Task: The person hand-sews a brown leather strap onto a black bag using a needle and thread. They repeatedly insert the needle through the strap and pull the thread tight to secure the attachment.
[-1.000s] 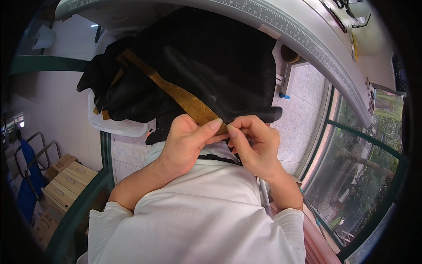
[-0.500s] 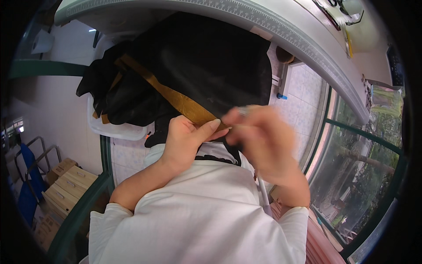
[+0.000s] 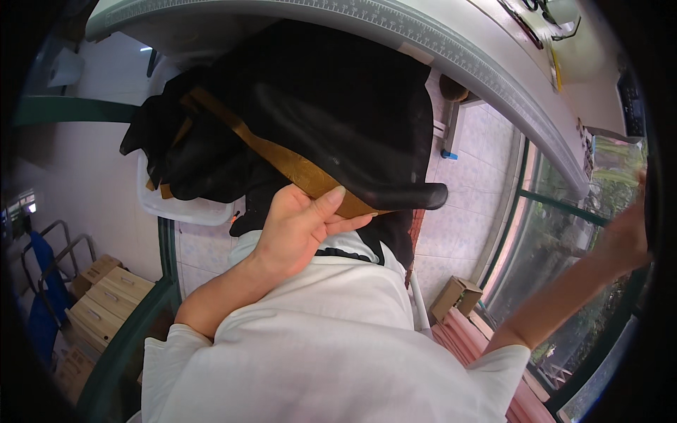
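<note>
A large black cloth (image 3: 338,99) with a gold-brown strip (image 3: 296,166) along its edge lies over my lap and reaches under the table edge. My left hand (image 3: 293,225) pinches the end of the strip between thumb and fingers. One black corner of the cloth sticks out to the right of that hand. Far off at the right rim, my right hand (image 3: 626,229) is stretched out beside the window. It is blurred and cut off there, so its fingers and anything in them cannot be made out.
A grey table edge with a printed ruler scale (image 3: 423,39) curves across the top. Glasses (image 3: 564,28) lie on the table. Under the cloth at left stands a white plastic tub (image 3: 148,201). A small cardboard box (image 3: 455,296) and pink fabric (image 3: 458,338) are at lower right.
My right hand has left the strip's end and swung out to the far right. The cloth's black corner now shows where it was. My left hand keeps its pinch.
</note>
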`<state>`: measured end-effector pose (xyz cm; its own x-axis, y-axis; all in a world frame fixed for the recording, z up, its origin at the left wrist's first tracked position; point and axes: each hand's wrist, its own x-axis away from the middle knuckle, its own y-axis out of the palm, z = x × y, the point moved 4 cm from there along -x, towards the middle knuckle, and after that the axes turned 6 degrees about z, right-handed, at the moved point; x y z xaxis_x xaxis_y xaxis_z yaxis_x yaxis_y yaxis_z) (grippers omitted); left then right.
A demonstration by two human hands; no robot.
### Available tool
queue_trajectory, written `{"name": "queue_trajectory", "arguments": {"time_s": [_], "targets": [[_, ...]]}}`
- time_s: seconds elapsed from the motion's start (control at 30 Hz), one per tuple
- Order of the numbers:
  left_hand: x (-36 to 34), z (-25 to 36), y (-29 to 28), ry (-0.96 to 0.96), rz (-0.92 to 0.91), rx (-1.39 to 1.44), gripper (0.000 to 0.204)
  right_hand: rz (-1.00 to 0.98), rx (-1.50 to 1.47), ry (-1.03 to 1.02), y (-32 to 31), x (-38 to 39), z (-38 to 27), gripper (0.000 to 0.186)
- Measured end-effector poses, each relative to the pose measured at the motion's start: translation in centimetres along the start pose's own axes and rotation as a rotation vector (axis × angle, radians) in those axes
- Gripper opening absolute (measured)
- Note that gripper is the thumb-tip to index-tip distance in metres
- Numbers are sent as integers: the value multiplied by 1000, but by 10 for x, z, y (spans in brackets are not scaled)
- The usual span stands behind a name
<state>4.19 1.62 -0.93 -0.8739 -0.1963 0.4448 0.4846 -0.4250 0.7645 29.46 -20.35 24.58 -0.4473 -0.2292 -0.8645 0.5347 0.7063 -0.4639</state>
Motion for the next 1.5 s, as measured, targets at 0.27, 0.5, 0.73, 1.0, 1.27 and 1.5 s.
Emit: {"name": "queue_trajectory", "arguments": {"time_s": [0.27, 0.5, 0.73, 1.0, 1.27, 1.5], "targets": [[5, 7, 2, 23, 8, -22, 24, -927, -975, 677, 85, 227, -131, 4], [6, 9, 5, 44, 24, -34, 26, -930, -941, 619, 91, 230, -133, 4], [5, 5, -3, 37, 40, -66, 30, -923, -939, 620, 91, 231, -134, 5], [5, 8, 2, 31, 55, -84, 28, -939, -932, 604, 91, 231, -135, 5], [5, 6, 0, 40, 92, -249, 21, -901, -898, 504, 91, 233, -142, 12], [2, 3, -10, 142, 164, -594, 16, -888, -554, -166, 92, 205, -155, 18]]}}
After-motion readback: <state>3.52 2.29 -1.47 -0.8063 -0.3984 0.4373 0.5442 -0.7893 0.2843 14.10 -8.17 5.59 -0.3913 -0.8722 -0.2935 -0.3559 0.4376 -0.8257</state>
